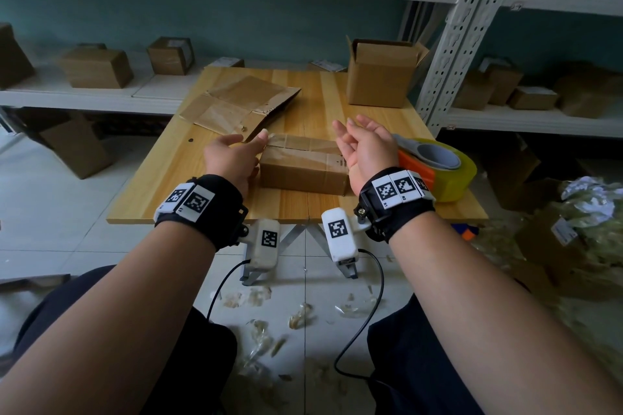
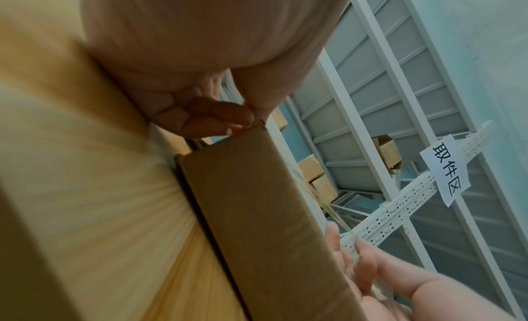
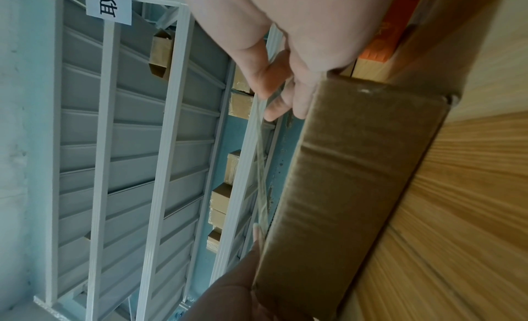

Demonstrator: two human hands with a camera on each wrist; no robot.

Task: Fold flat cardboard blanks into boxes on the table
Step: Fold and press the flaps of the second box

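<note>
The small box is set near the front of the table, between the two hands. The box could be pushed askew if the left end is pressed too hard. By the left hand, the box's left end is touched with half-curled fingers. The right hand is held loosely open, and a thin clear strip seems to be pinched.
</note>
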